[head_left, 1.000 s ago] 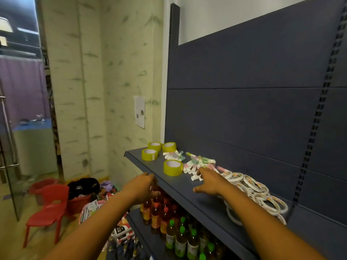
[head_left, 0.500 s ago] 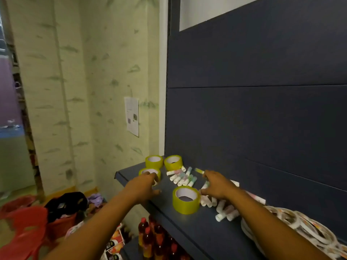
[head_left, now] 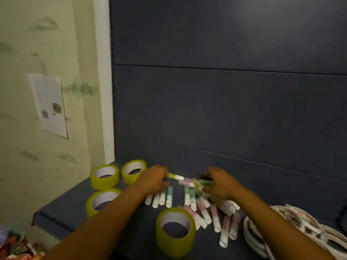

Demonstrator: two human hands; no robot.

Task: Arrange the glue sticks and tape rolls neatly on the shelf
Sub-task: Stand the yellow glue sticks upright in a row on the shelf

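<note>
Several white glue sticks (head_left: pixel 203 212) with pastel caps lie scattered on the dark blue shelf (head_left: pixel 65 211). My left hand (head_left: pixel 153 180) rests on the left group of sticks, fingers curled around a green-tipped one. My right hand (head_left: pixel 219 183) grips a bunch of sticks at the back of the pile. Yellow-green tape rolls stand around them: two at the back left (head_left: pixel 105 176) (head_left: pixel 133 170), one at the left front (head_left: pixel 102 201) and one at the front middle (head_left: pixel 175 230). A heap of thin white tape rolls (head_left: pixel 293 231) lies at the right.
The shelf's dark back panel (head_left: pixel 225 109) rises right behind the sticks. A pale green wall with a paper notice (head_left: pixel 49 105) stands to the left. Colourful goods (head_left: pixel 15 246) show below the shelf's left front edge.
The view has closed in on the shelf. My left hand moved right from the front tape roll onto the glue sticks, and my right hand reached further back into the pile and gathered sticks.
</note>
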